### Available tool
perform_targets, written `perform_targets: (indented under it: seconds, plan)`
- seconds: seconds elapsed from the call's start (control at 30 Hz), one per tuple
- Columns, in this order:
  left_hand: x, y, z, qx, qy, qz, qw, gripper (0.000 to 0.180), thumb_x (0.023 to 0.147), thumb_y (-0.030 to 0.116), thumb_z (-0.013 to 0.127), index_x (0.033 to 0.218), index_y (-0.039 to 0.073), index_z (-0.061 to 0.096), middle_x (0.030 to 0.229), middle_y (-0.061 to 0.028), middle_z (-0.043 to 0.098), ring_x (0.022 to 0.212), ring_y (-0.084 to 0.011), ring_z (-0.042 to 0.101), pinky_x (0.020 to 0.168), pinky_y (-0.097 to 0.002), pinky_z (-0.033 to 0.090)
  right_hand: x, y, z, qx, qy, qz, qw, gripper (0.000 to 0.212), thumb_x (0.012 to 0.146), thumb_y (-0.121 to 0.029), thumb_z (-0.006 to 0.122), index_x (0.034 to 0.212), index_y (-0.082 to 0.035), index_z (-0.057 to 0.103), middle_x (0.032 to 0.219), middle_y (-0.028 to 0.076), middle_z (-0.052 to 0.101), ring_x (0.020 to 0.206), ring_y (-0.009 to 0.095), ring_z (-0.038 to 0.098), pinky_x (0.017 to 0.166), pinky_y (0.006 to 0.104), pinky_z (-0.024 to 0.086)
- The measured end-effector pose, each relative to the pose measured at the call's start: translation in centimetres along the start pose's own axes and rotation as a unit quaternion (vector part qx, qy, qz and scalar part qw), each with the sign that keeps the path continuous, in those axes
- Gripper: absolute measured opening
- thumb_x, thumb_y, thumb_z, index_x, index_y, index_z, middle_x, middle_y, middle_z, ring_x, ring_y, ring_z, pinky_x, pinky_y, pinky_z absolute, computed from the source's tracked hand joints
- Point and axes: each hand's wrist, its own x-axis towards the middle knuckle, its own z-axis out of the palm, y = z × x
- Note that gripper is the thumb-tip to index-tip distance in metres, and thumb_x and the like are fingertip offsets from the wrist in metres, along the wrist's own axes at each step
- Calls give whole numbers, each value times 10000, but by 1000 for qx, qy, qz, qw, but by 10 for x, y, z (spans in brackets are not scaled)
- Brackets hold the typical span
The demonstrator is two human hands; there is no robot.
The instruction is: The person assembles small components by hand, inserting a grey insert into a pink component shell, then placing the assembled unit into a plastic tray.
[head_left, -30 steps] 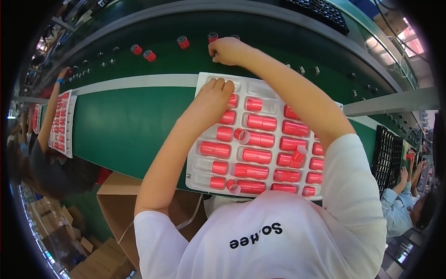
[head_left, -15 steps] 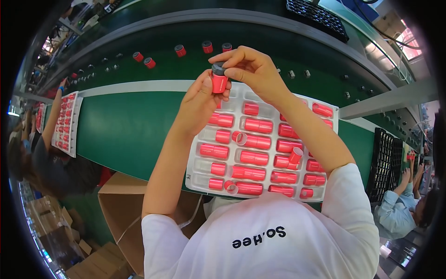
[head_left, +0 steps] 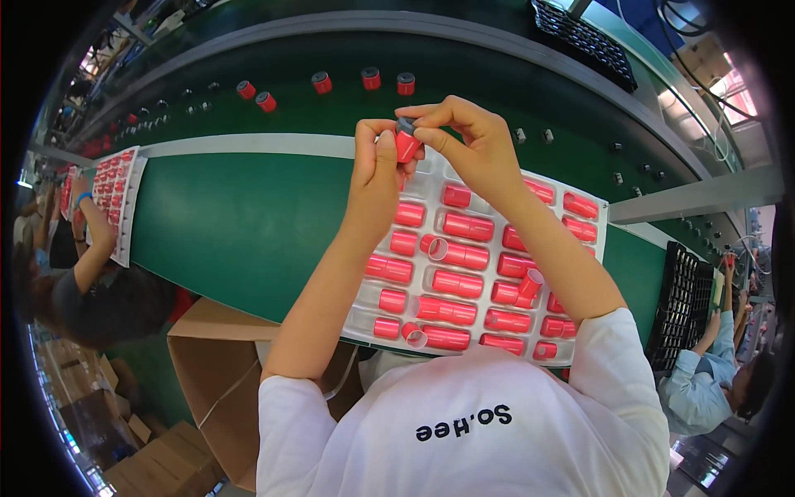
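Observation:
Above the far edge of a clear plastic tray (head_left: 598, 236), my left hand (head_left: 383, 161) is closed around the red body of a small jar-like container (head_left: 407, 147). Its dark grey cap (head_left: 405, 126) is pinched between the thumb and fingers of my right hand (head_left: 464, 137). The container leans slightly. Rows of red cylindrical tubes (head_left: 469, 226) lie in the tray's pockets, some full length and some short. A few loose pieces rest on top, among them a red cap (head_left: 530, 284) on the right side. My arms hide part of the tray.
Several red containers with dark caps (head_left: 321, 82) stand on the dark green conveyor belt (head_left: 290, 112) beyond the worktop (head_left: 232, 215). Small metallic parts (head_left: 520, 135) sit farther right. A cardboard box (head_left: 215, 356) is below my left arm. Black crates (head_left: 675, 306) stand right. Co-workers sit at both sides.
Both hands have shifted slightly right with the container, which now leans more. My right fingers remain at the cap. On the left, a co-worker's arm has moved.

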Motion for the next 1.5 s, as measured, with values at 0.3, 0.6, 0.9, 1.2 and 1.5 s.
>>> perform_targets:
  seconds: [0.3,0.6,0.9,1.2,1.5]
  plan:
    - [29,8,-45,396,91,41,913,375,912,184,623,1208,59,429,979,-132,570,861,-223,580,766,-313,480,67,81,-5,-216,61,-126,966,168,815,-95,680,908,-33,554,1027,110,663,900,264,659,800,329,504]
    - [-1,9,-41,604,-229,-22,763,255,769,75,709,993,67,586,1048,-98,570,1018,-296,526,894,-372,454,79,91,8,-461,47,-238,854,216,795,-223,696,924,-83,592,853,84,609,912,287,598,757,405,492]
    - [26,20,-37,586,-302,-126,742,311,843,110,661,1130,45,561,1154,-132,578,1074,-268,554,915,-356,465,95,86,13,-196,-246,10,949,223,841,-134,658,1031,-19,637,966,128,656,907,252,650,795,340,541]
    - [27,15,-30,-85,-107,-156,978,400,1013,303,447,1301,27,429,1118,-93,576,958,-184,626,837,-256,514,39,24,-44,179,-95,117,972,254,867,-160,677,1079,-53,591,996,68,645,937,148,624,864,265,501]
    - [-25,16,-5,-136,10,-89,987,349,1008,227,464,1266,-4,419,1195,-149,539,1086,-254,611,991,-332,503,-11,-26,4,-207,0,-72,976,224,852,-175,695,1033,-46,672,854,47,625,743,129,578,686,264,473]
